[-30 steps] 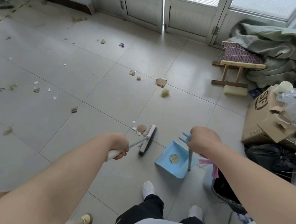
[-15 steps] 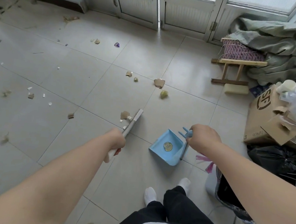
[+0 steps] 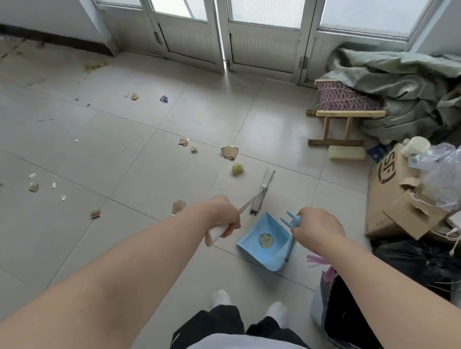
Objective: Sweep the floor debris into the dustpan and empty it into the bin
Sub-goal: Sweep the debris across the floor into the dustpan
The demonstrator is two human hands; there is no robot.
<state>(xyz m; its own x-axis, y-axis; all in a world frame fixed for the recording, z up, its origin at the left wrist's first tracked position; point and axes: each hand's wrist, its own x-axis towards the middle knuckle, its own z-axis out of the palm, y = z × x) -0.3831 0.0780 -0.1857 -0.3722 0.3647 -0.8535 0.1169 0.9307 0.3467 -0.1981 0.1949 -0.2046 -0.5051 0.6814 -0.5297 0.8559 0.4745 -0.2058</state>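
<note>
Bin (image 3: 317, 309), dark-lined: near the floor's (image 3: 138, 179) right edge, partly hidden by the right forearm. Broom (image 3: 257, 202): head motion-blurred, floor contact unclear, just beyond the dustpan (image 3: 248, 242). Left hand (image 3: 224, 216) fisted round the broom's white handle. Right hand (image 3: 320, 228) curled over the dustpan's upright handle, fingertips unseen. Debris (image 3: 229, 152) lies scattered mid-floor and leftward.

Glazed doors (image 3: 261, 45) span the far wall. At right, a wooden stool (image 3: 345, 115) lies on its side beside a heap of green cloth (image 3: 417, 91). A pale foam block (image 3: 346, 152) sits just beside the stool. A cardboard box (image 3: 390, 195) carries a clear plastic bag (image 3: 454, 173) and a white cup (image 3: 416, 145).
</note>
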